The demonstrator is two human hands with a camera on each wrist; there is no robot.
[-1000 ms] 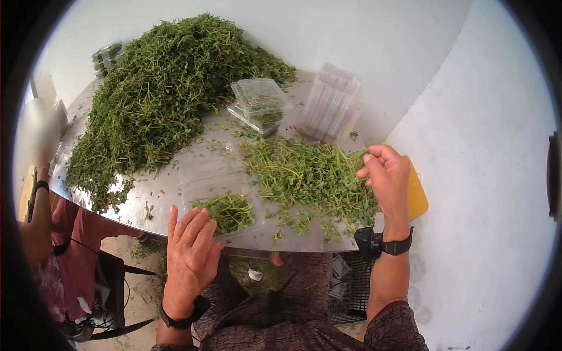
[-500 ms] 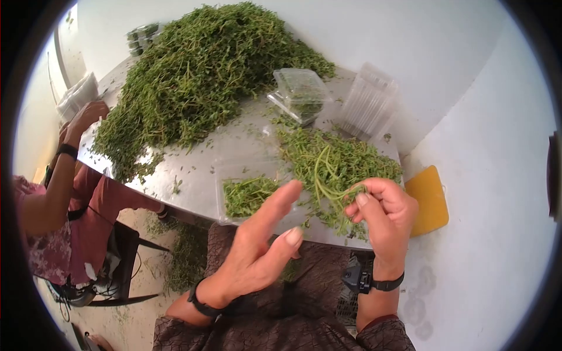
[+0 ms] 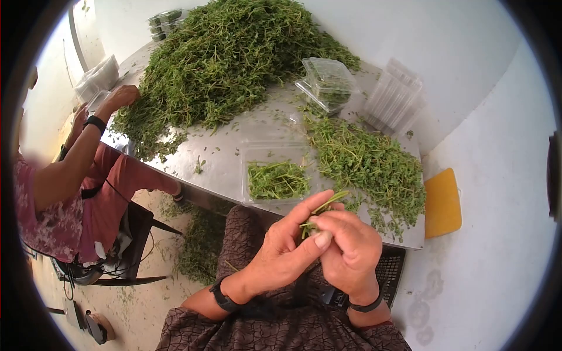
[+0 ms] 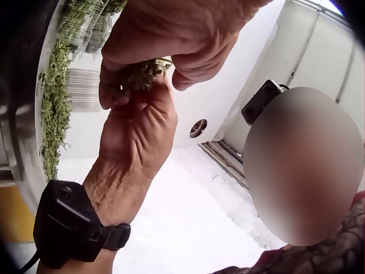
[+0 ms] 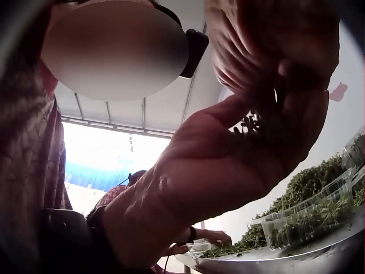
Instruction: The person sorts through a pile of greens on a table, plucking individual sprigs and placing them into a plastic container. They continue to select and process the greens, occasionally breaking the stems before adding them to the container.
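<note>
In the head view both hands meet over the lap at the table's front edge. The left hand (image 3: 284,248) curls round a small bunch of green stems (image 3: 328,203). Against it, the right hand (image 3: 348,245) pinches the same bunch, its fingertips touching the left palm. Leaves (image 4: 149,74) stick out between the hands in the left wrist view. An open clear box (image 3: 244,190) with greens (image 3: 278,180) stands just beyond the hands. A smaller heap of greens (image 3: 369,164) lies to its right.
A large pile of greens (image 3: 216,64) covers the back left. Behind the small heap stand a filled clear box (image 3: 329,79) and stacked empty boxes (image 3: 393,96). A yellow board (image 3: 443,203) is at the right edge. Another person's arm (image 3: 73,164) reaches in at left.
The right hand has moved from the small heap to the left hand, bringing stems. The left hand has left the box and come to meet it. The head view has shifted.
</note>
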